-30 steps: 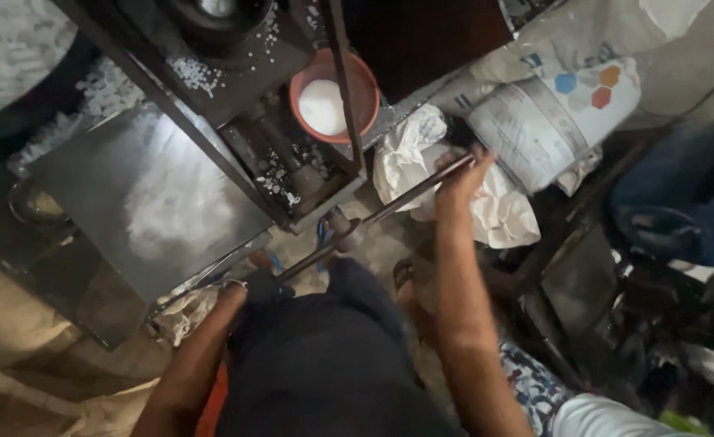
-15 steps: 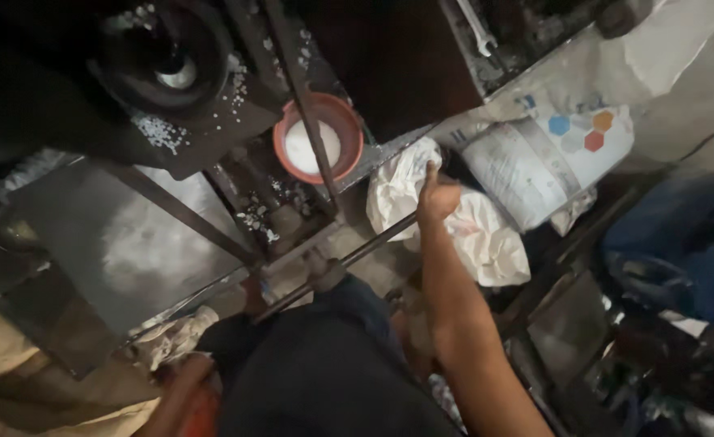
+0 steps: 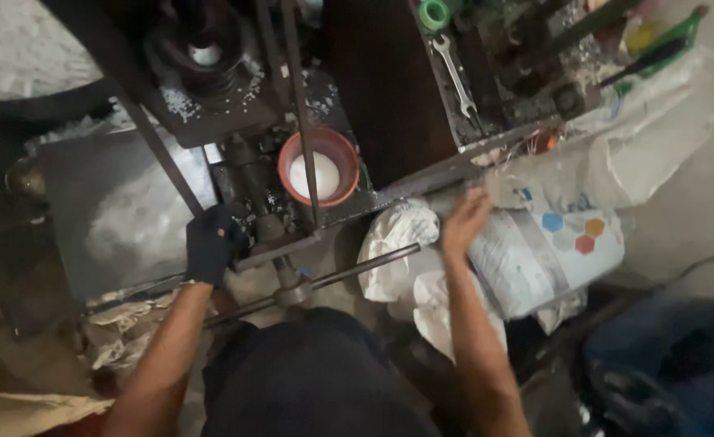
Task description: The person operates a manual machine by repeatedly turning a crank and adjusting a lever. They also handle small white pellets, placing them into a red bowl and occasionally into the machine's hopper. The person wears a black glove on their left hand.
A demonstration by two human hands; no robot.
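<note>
My left hand point(image 3: 211, 241) wears a black glove and is closed around a dark metal part at the front of a machine point(image 3: 252, 174). My bare right hand point(image 3: 463, 220) is raised with fingers apart, touching the edge of the machine's steel frame point(image 3: 421, 182) above a white sack with coloured hexagons point(image 3: 547, 259). A long steel lever bar point(image 3: 341, 273) runs between my hands, untouched. Behind it stands an orange bowl point(image 3: 319, 166) of white material. White pellets point(image 3: 180, 101) lie on the machine top.
A spanner point(image 3: 458, 81) and a green tape ring point(image 3: 434, 14) lie on the upper shelf. Crumpled white bags point(image 3: 401, 259) lie by my knee. A grey metal sheet point(image 3: 106, 218) sits at left and dark blue cloth point(image 3: 680, 364) at lower right.
My left hand has risen from beside my thigh to the machine part. My right hand has left the lever bar's end and moved up to the frame edge. The view has swung right.
</note>
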